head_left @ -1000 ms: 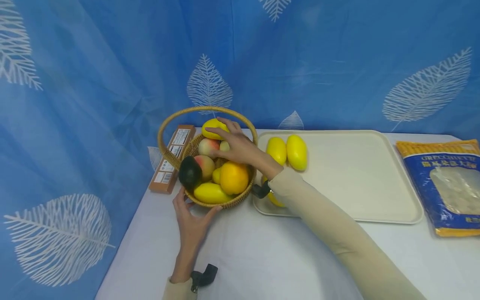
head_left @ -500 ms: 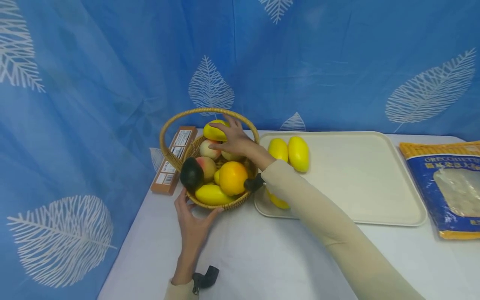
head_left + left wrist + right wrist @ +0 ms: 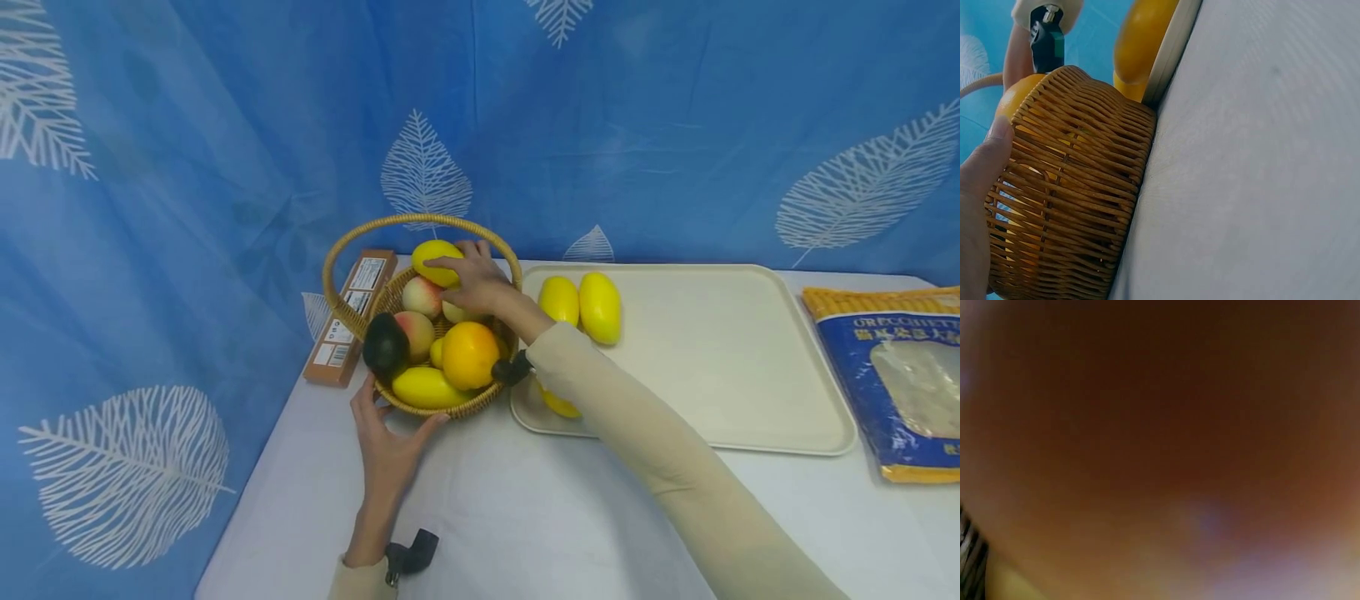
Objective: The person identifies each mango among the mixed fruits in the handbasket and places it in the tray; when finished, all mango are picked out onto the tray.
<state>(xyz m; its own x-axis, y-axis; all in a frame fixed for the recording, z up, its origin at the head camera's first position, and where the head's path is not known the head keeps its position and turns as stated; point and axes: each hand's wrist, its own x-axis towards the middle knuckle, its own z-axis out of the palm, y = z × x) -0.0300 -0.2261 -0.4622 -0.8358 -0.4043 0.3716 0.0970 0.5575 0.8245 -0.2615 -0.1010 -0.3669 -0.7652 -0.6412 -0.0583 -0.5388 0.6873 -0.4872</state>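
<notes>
The wicker basket [image 3: 471, 407] with a tall hoop handle stands at centre-left of the table, full of fruit. My left hand [image 3: 386, 454] grips its near side, the thumb at the rim in the left wrist view. At the basket's back, my right hand [image 3: 480, 282] holds a yellow mango [image 3: 435, 260], the thumb on its near side. Below it lie peaches [image 3: 422, 297], a dark green avocado [image 3: 386, 345], an orange [image 3: 469, 356] and another yellow fruit [image 3: 427, 388] at the front. Only a brownish-orange blur fills most of the right wrist view.
Right of the basket is a beige tray [image 3: 712, 358] with yellow mangoes [image 3: 599, 308] at its left end, one partly behind the right sleeve. A blue and yellow pasta bag [image 3: 892, 383] lies far right. A narrow brown box [image 3: 337, 342] sits behind the basket's left side.
The right hand's fingers have shifted a little around the mango at the back of the basket, and its wrist has moved slightly left. The left hand stays on the basket.
</notes>
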